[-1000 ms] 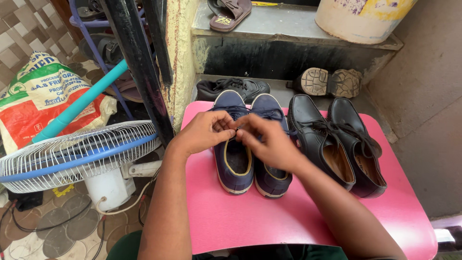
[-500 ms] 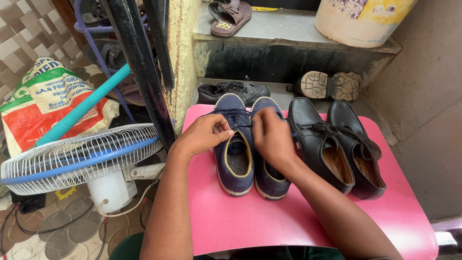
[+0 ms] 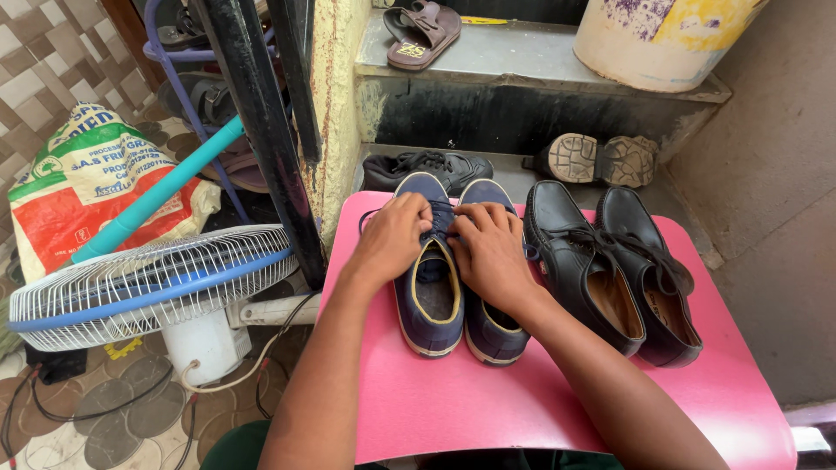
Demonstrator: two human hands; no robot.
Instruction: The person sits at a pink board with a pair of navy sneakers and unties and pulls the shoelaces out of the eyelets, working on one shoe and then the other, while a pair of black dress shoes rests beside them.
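Two navy canvas shoes with yellow trim stand side by side on a pink table [image 3: 488, 409]. My left hand [image 3: 394, 239] lies over the laces of the left navy shoe [image 3: 428, 300], fingers curled on them. My right hand [image 3: 488, 248] rests across the gap onto the right navy shoe [image 3: 492, 335], its fingertips at the same laces. A loop of dark lace pokes out beside my left hand. Both shoes' toes point away from me.
A pair of black leather lace-up shoes [image 3: 614, 270] sits on the table's right half. Behind the table lie a black sneaker [image 3: 427, 165], upturned soles [image 3: 596, 158], a brown sandal [image 3: 422, 33] and a bucket [image 3: 662, 39] on steps. A white and blue fan [image 3: 139, 278], a black pole [image 3: 261, 130] and a printed sack [image 3: 87, 178] stand left.
Both hands moved forward, from pinching lace ends above the left shoe's opening to pressing down over its laced front. The camera view shifted slightly.
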